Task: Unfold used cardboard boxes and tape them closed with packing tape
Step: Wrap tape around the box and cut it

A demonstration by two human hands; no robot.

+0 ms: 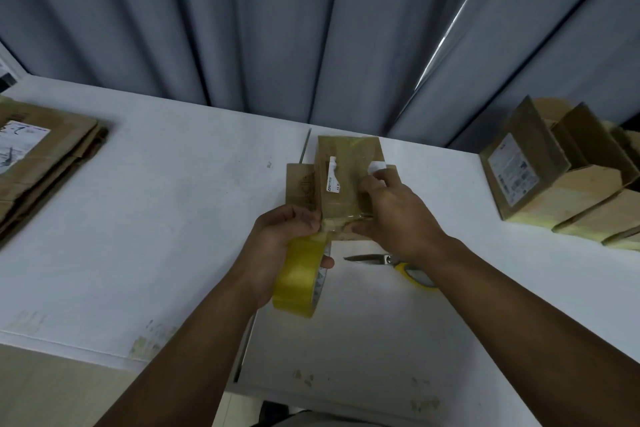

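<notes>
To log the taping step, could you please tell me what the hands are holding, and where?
Left hand grips the tape roll round its rim; right hand holds the cardboard box at its near edge, fingers on top.

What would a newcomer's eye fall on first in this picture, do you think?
Most likely the yellow tape roll gripped in the left hand at centre, beside the small cardboard box that the right hand holds. Next, the taped boxes at far right and the flattened stack at far left.
</notes>
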